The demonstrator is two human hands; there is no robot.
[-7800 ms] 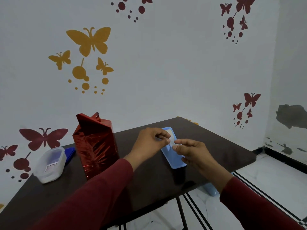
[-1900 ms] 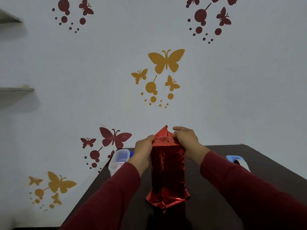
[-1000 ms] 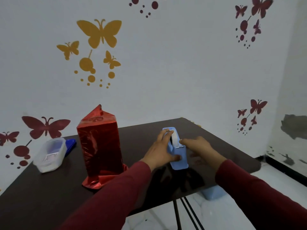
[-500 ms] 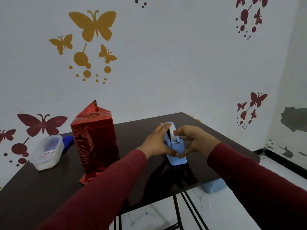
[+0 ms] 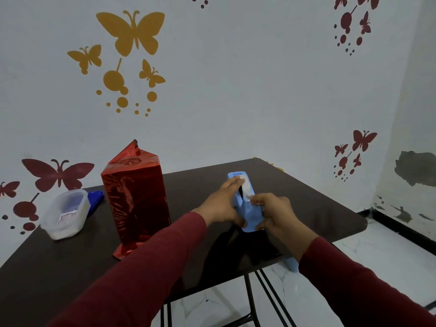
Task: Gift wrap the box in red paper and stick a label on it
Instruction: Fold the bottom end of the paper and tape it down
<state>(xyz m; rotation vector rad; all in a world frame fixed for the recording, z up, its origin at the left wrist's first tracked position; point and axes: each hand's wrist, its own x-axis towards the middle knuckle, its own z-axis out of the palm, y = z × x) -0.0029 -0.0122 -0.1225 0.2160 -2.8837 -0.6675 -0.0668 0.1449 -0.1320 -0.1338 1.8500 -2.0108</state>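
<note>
**Pulling tape while the top flap waits**

Biggest thing first: the dark table [image 5: 306,199] carries everything. Well off to the left of the gripping hands stands the box [image 5: 136,204], upright in its red paper, with one pointed flap at the top sticking up unsealed and spare paper splayed at the foot. Further left again is a clear plastic tub [image 5: 64,213] with a blue lid [image 5: 95,200] just behind it.

The grip itself: the left hand [image 5: 221,206] wraps round the side of the blue tape dispenser [image 5: 250,218] to steady it, fingers reaching to its top. The right hand [image 5: 274,212] pinches at the cutter end, probably on the tape tail, though the tape's too thin to really make out.

What could go wrong, I reckon: yank crooked and the strip tears ragged or curls onto itself. That top flap may also spring open before tape gets there.

Versus half a second ago: the right hand has slid nearer, down the dispenser toward the cutter. The box hasn't budged.
</note>
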